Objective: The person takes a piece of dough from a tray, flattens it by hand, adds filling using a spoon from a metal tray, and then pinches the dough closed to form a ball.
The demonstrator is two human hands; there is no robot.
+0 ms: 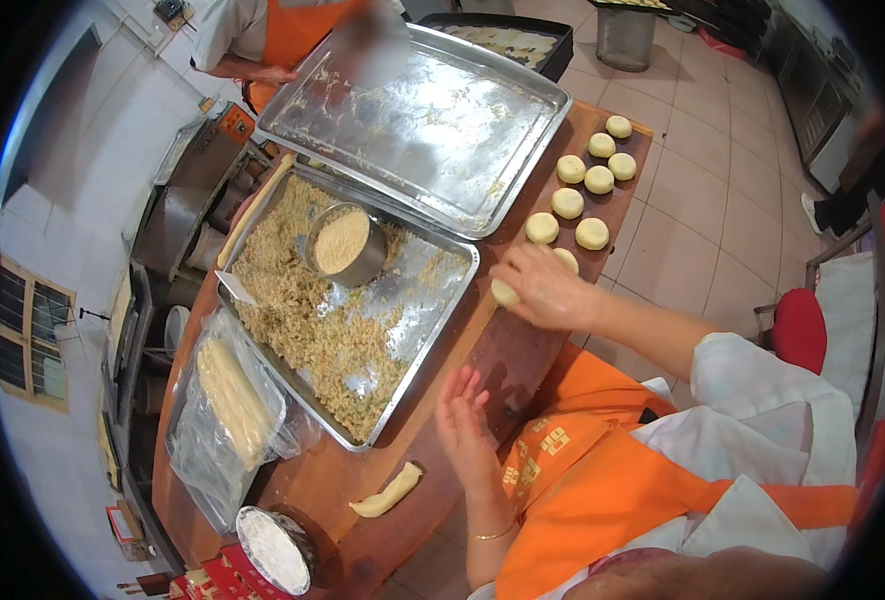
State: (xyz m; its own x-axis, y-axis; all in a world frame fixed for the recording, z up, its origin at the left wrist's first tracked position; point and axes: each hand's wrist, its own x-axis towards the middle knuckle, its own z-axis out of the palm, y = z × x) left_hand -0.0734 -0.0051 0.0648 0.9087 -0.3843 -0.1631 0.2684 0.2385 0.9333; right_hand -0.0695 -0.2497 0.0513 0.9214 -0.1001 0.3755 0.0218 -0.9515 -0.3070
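Observation:
My right hand (547, 287) is closed over a pale round dough bun (503, 294) at the table's near edge, its fingers curled down round it. Another bun (566, 261) shows just past the knuckles, and several more flattened dough buns (567, 203) sit in loose rows beyond it. My left hand (465, 420) is raised over the near edge, palm turned inward, fingers stretched out and nothing in it. To the left of that hand, a strip of dough (387, 491) lies on the wooden table (422, 435).
A metal tray (432, 350) holds crumbly filling and a metal cup (345, 243). Beyond it, a person in an orange apron (297, 35) grips a large tray (442, 130). Dough under plastic (230, 400) and a bowl of white flour (274, 550) stand at left.

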